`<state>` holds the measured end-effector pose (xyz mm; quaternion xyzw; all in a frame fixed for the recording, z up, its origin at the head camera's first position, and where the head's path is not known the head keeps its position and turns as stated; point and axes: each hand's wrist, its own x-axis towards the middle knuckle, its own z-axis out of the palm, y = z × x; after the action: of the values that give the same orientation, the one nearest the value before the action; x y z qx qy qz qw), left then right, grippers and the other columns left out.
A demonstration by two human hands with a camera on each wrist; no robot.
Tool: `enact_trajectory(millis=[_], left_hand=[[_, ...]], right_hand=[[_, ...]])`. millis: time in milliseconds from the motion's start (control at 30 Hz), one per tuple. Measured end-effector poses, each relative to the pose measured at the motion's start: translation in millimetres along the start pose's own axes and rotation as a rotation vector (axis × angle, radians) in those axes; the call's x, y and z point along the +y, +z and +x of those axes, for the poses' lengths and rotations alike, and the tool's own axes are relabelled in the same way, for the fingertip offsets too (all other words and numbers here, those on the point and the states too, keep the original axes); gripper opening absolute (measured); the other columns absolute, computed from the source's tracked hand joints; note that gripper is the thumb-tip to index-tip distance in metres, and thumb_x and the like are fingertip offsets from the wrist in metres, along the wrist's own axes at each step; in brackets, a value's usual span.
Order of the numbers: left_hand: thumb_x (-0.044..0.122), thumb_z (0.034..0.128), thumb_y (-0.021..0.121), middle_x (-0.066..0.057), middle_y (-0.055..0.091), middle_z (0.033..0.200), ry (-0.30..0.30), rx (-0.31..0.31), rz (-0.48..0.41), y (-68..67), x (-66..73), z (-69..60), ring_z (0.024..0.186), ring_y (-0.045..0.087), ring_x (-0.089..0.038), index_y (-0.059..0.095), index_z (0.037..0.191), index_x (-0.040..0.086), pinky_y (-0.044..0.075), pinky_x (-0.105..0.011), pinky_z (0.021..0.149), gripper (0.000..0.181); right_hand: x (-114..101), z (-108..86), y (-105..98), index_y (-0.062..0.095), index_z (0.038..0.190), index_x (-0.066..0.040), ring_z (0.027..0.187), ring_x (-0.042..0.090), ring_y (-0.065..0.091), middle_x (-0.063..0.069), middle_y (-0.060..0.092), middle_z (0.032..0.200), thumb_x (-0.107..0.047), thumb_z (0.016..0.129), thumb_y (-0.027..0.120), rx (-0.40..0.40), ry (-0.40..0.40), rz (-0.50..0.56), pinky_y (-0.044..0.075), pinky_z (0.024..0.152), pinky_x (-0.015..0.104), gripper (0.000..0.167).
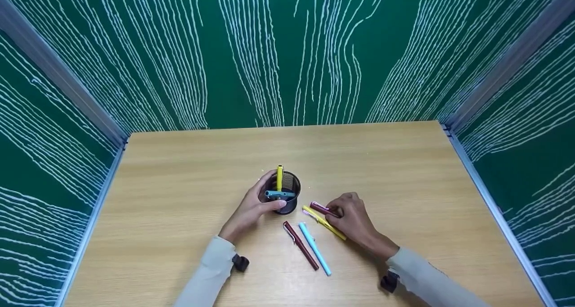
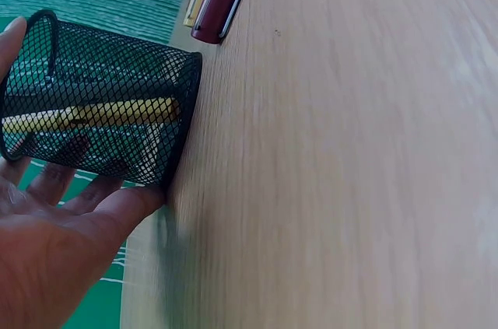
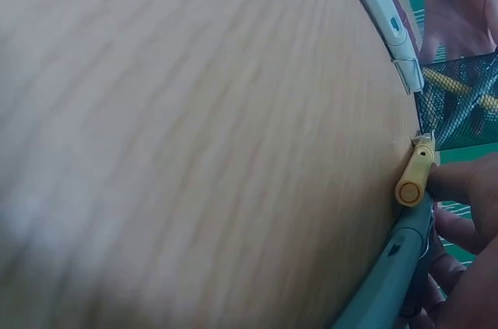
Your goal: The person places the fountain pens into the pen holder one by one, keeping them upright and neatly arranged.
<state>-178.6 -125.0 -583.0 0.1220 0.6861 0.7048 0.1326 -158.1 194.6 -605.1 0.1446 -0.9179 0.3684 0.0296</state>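
Observation:
My left hand [image 1: 251, 208] grips a black mesh pen holder [image 1: 291, 204] that stands on the table, fingers around its far side and thumb at the front. A yellow pen [image 1: 280, 177] leans inside it and a teal pen [image 1: 280, 194] lies across its opening. To the right, my right hand [image 1: 352, 219] pinches a dark red pen [image 1: 320, 207] low on the table. Beside that pen lies a yellow pen [image 1: 332, 228]. In the right wrist view another teal pen [image 3: 381, 274] shows next to the fingers; the hand hides it in the head view.
A second dark red pen [image 1: 302, 246] and a light blue pen [image 1: 315, 249] lie side by side on the wooden table [image 1: 179, 186], nearer me. Green panels [image 1: 287, 55] with white wavy lines stand at the back and sides, joined by grey posts [image 1: 67, 69].

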Motion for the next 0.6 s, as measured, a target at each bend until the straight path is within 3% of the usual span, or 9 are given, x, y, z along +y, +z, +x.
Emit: enact_trajectory(millis=[133, 300, 600], left_hand=[[0.01, 0.0944, 0.086, -0.011, 0.045, 0.17, 0.004, -0.01, -0.036, 0.4, 0.3, -0.4, 0.155, 0.044, -0.026, 0.037, 0.173, 0.019, 0.032, -0.04, 0.13, 0.093], [0.013, 0.0942, 0.088, -0.008, 0.045, 0.17, -0.007, 0.003, -0.011, 0.9, 2.0, -1.3, 0.158, 0.041, -0.024, 0.036, 0.173, 0.022, 0.028, -0.041, 0.132, 0.094], [0.014, 0.0942, 0.088, -0.01, 0.045, 0.17, -0.015, 0.0, -0.024, 1.2, 0.8, -1.4, 0.157, 0.043, -0.027, 0.036, 0.173, 0.022, 0.028, -0.044, 0.132, 0.094]], right_hand=[[-2, 1.0, -2, 0.085, 0.096, -0.009, 0.1, 0.027, 0.055, -0.004, 0.061, 0.074, -0.006, 0.086, 0.091, 0.017, -0.028, 0.018, 0.042, 0.09, 0.045, 0.013], [-3, 3.5, -7, 0.085, 0.097, -0.012, 0.098, 0.023, 0.054, -0.009, 0.063, 0.078, -0.006, 0.087, 0.091, 0.027, -0.025, 0.047, 0.041, 0.087, 0.041, 0.013], [-8, 8.5, -19, 0.085, 0.097, -0.012, 0.104, 0.026, 0.054, -0.005, 0.071, 0.085, -0.003, 0.087, 0.092, 0.053, -0.015, 0.107, 0.04, 0.094, 0.045, 0.015]])
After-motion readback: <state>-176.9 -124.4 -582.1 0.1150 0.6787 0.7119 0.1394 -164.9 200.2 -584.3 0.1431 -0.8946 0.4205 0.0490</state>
